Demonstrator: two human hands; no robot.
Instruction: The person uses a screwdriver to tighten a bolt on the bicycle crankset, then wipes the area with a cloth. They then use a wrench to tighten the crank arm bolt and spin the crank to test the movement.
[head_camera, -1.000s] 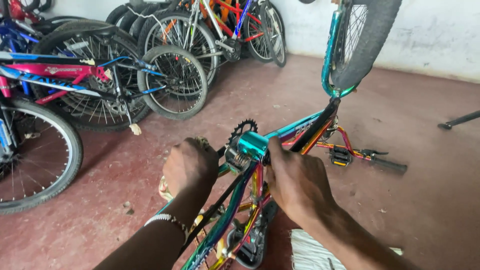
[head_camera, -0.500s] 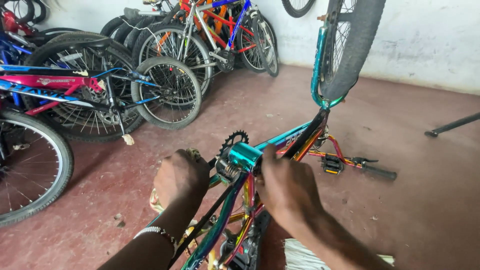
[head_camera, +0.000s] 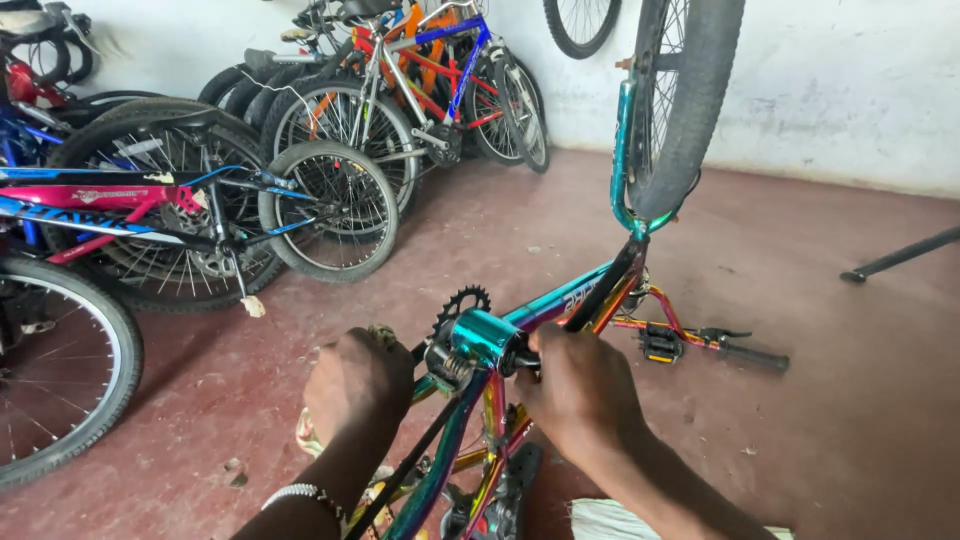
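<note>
Left hand (head_camera: 358, 385) and right hand (head_camera: 582, 395) grip either side of the teal bottom bracket (head_camera: 484, 338), fingers closed on it.

The floor (head_camera: 820, 400) is bare concrete coated in dull red, scuffed and dusty, with small chips and bits of debris scattered across it. The back wall (head_camera: 840, 90) is whitewashed, stained grey in patches and grubby along its foot where it meets the floor. A row of parked bicycles (head_camera: 330, 190) leans along the left side and into the far corner, their frames red, blue and orange, wheels overlapping one another. One large dark wheel (head_camera: 60, 370) stands nearest at the left edge. A loose wheel (head_camera: 580, 25) hangs against the wall at the top. A dark bar (head_camera: 900, 257) lies on the floor at the right. The light is soft, even daylight.
</note>
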